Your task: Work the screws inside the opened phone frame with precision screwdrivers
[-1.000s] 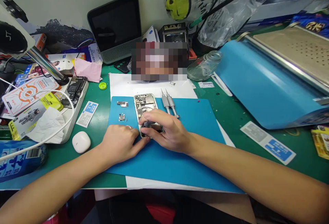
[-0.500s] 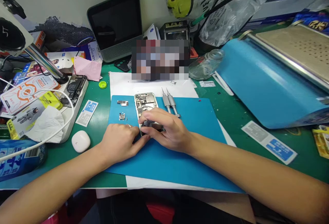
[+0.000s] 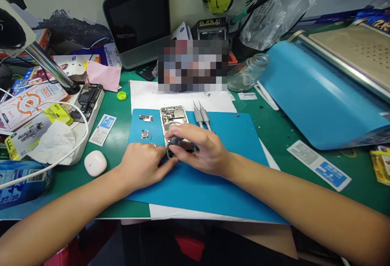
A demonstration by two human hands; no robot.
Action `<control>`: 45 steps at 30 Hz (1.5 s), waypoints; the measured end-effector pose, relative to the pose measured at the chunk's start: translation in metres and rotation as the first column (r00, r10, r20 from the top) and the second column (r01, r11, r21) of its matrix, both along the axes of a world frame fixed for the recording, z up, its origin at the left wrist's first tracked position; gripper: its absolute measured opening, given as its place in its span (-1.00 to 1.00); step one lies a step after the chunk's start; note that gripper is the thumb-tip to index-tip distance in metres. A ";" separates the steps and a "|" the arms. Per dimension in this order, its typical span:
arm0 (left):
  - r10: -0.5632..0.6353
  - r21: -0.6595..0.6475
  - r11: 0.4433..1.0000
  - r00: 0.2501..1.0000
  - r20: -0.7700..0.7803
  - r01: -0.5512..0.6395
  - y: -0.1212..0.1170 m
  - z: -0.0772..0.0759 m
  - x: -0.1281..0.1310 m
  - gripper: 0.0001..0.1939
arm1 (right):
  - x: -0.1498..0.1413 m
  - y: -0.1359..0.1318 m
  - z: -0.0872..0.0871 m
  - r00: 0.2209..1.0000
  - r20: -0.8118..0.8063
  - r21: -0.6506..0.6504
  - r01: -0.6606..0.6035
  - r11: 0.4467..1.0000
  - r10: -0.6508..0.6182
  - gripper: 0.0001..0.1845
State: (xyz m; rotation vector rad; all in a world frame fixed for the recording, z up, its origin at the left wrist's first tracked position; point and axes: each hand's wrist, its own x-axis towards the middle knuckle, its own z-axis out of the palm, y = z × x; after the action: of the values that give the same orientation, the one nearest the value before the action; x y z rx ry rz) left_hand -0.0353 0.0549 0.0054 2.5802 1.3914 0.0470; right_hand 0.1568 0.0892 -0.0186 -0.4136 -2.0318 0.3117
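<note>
An opened phone [image 3: 178, 114] with its inner parts bare lies on a blue mat [image 3: 225, 192]. My left hand [image 3: 143, 162] is closed at the phone's lower left corner, gripping its edge with thumb and fingers. Over the lower half of the phone, my right hand [image 3: 202, 148] pinches a dark grey screwdriver [image 3: 174, 140] by its top, between thumb and fingers. Its tip is hidden. Two more grey screwdrivers [image 3: 201, 114] lie side by side just right of the phone. To the left are small metal phone parts [image 3: 146, 118] and another small part [image 3: 145, 134] with tiny pieces beside it.
A white earbud case [image 3: 95, 163] sits left of the mat. Boxes, a tissue [image 3: 55, 144] and a white cable [image 3: 87, 125] crowd the left side. Behind are a dark-screened display [image 3: 138, 22] and a glass jar [image 3: 250, 73]. A blue-covered machine [image 3: 317, 95] stands at right.
My head view has shifted slightly. The right thumb and fingers have moved a little apart around the screwdriver, and more of its top shows. My left hand stays at the phone's edge.
</note>
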 end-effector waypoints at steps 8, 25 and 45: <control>-0.005 -0.016 1.000 1.000 -0.003 0.005 0.000 0.001 0.002 -0.49 | 0.003 -0.005 -0.003 0.999 -0.041 -0.059 0.029 0.998 -0.031 -0.30; -0.006 0.006 1.000 1.000 0.018 0.006 0.000 0.000 0.001 -0.49 | 0.003 -0.004 -0.002 0.999 -0.020 -0.023 0.048 0.999 -0.049 -0.31; -0.013 -0.017 1.000 1.000 -0.022 0.013 0.000 0.002 0.000 -0.51 | -0.001 0.001 0.001 1.000 -0.011 0.037 0.030 0.999 -0.029 -0.36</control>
State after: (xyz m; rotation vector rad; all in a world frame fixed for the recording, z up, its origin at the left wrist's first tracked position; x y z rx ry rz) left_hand -0.0349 0.0552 0.0075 2.5839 1.3767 0.0047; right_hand 0.1555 0.0904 -0.0177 -0.4176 -2.0164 0.2568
